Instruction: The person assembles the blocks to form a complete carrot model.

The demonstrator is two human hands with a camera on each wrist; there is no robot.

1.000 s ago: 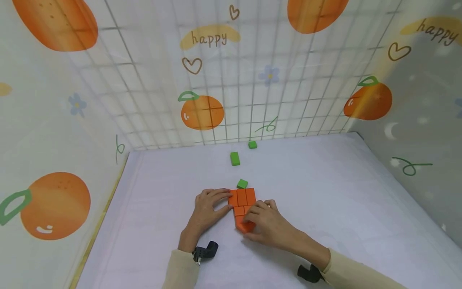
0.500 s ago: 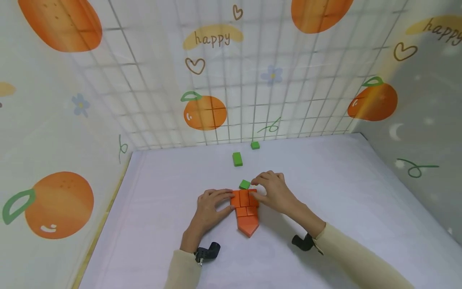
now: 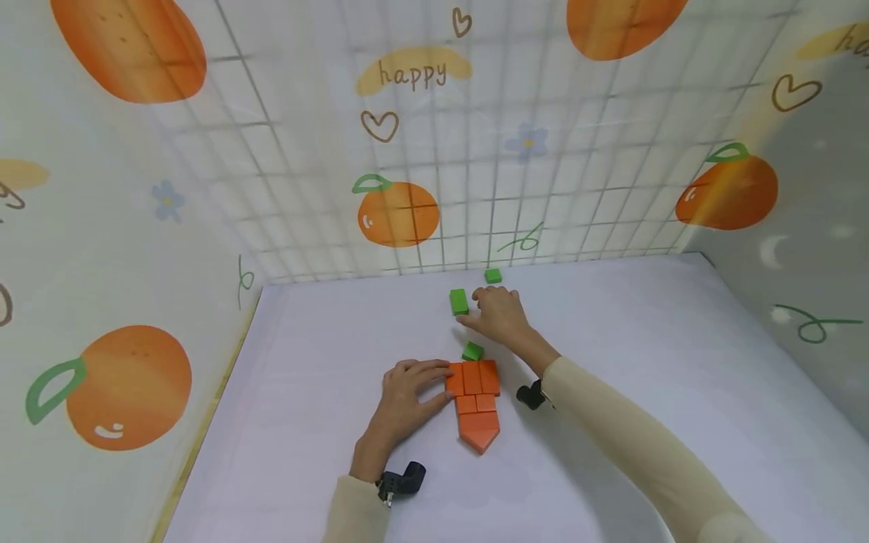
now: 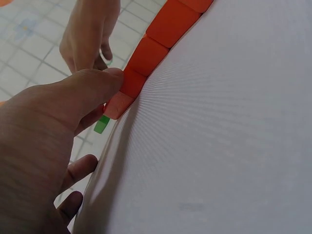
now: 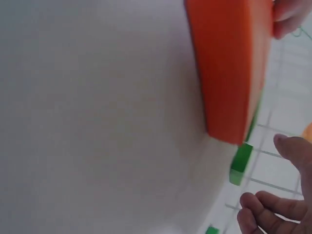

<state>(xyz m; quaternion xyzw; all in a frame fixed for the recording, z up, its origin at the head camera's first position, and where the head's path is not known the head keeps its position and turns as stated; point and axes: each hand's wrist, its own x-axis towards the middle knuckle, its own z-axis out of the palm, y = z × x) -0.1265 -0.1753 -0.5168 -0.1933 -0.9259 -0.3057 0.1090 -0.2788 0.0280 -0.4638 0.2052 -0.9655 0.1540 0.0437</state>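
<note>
Several orange blocks (image 3: 471, 377) lie joined in a flat shape on the table, rows on top and a pointed block (image 3: 480, 431) nearest me. My left hand (image 3: 407, 396) touches their left side with thumb and fingertips, the fingers mostly straight. Farther out, my right hand (image 3: 501, 313) hovers beside a green rectangular block (image 3: 459, 302), thumb and fingers spread apart with nothing between them. In the right wrist view its fingers (image 5: 265, 213) are apart from the green block (image 5: 241, 164). A small green block (image 3: 473, 351) sits turned at the top of the orange shape.
Another small green block (image 3: 493, 276) lies near the table's back edge. Behind stands a white curtain (image 3: 462, 166) printed with oranges and lines. Black wrist cameras are strapped to both wrists, the left one (image 3: 402, 480) low beside the left sleeve.
My right hand has moved from the bottom of the orange shape, past its upper right, out to the green rectangular block. The left hand stays at the orange blocks' left side.
</note>
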